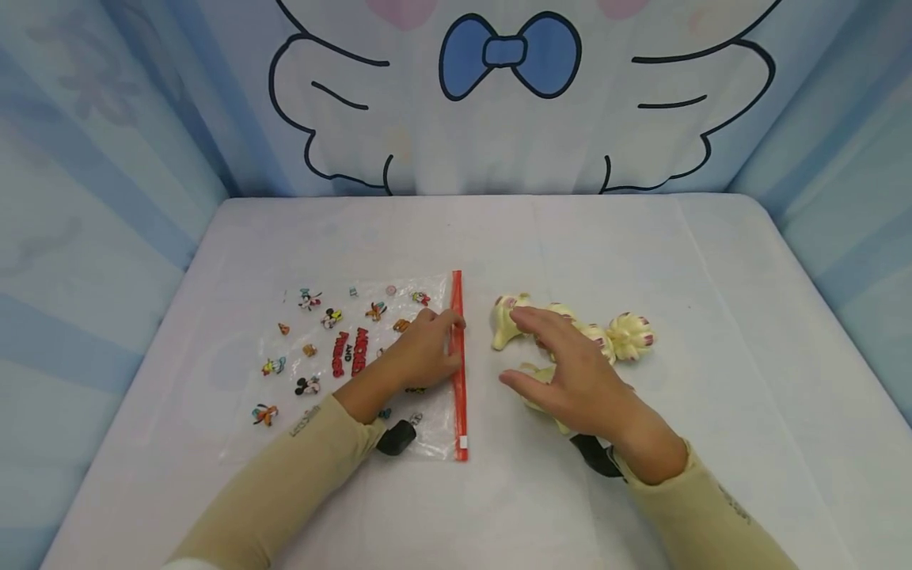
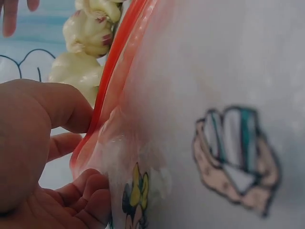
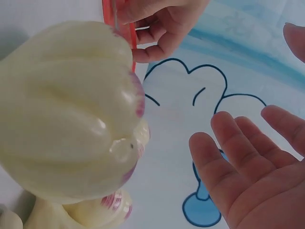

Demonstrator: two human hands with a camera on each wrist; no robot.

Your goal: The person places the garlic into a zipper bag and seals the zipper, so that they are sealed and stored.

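Note:
A clear zip bag (image 1: 342, 348) printed with cartoon figures lies flat on the white table (image 1: 641, 237). Its red zip strip (image 1: 457, 364) runs along the bag's right edge. My left hand (image 1: 443, 339) rests on the bag. In the left wrist view the thumb (image 2: 52, 107) and fingers (image 2: 90, 191) pinch the red strip (image 2: 119, 52) between them. Several cream-yellow bulb-shaped toys (image 1: 630, 336) with pink tips lie just right of the strip. My right hand (image 1: 563, 356) hovers over them with straight, spread fingers and holds nothing. In the right wrist view its bare palm (image 3: 248, 157) stands beside one bulb (image 3: 66, 109).
Blue fabric walls (image 1: 107, 198) close in the table on the left, right and back. The back wall carries a drawing of white wings and a blue bow (image 1: 509, 54). Bare tabletop lies behind and to the right of the toys.

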